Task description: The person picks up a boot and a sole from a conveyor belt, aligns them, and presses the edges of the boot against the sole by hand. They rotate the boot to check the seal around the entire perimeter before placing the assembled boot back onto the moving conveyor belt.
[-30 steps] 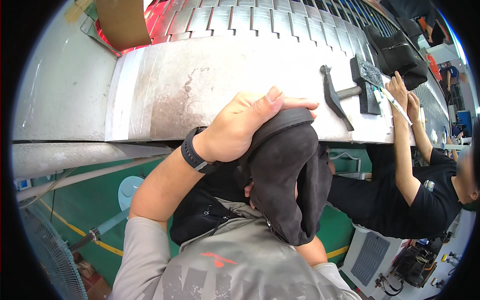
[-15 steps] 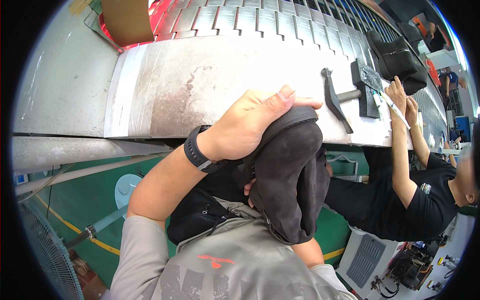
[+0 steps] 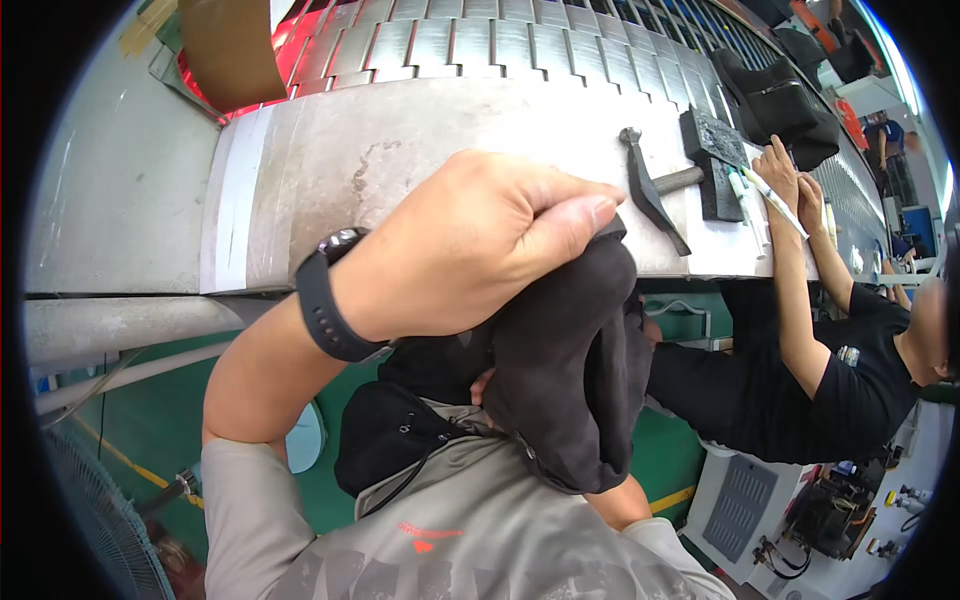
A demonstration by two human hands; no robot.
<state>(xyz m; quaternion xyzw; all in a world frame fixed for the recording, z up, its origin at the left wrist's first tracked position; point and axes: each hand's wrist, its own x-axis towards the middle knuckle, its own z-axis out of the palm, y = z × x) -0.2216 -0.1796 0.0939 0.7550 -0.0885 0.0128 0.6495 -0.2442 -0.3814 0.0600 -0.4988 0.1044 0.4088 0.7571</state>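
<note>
A dark grey suede boot (image 3: pixel 560 350) is held up in front of my chest, its toe towards the workbench and its opening towards me. My left hand (image 3: pixel 470 245) lies across the sole side, back of the hand uppermost. Its thumb and forefinger close together at the rim of the toe, and the other fingers are hidden. The hand covers most of the sole. Only a few fingertips of my right hand (image 3: pixel 482 387) show at the boot's left side; they curl round it from beneath, and the rest is hidden behind the boot.
A hammer (image 3: pixel 650 187) lies on the pale workbench (image 3: pixel 310 180) beside a black block (image 3: pixel 718 165) and marker pens (image 3: pixel 775 205). Beyond runs a metal slat conveyor (image 3: pixel 440 45) carrying black boots (image 3: pixel 785 105). A co-worker (image 3: pixel 800 380) sits at right, hands over the bench. A fan (image 3: pixel 95 510) stands at lower left.
My left hand has rolled over, bringing its back up and its thumb and forefinger together at the toe rim. The sole edge seen before is now mostly covered. The boot stays nearly in place.
</note>
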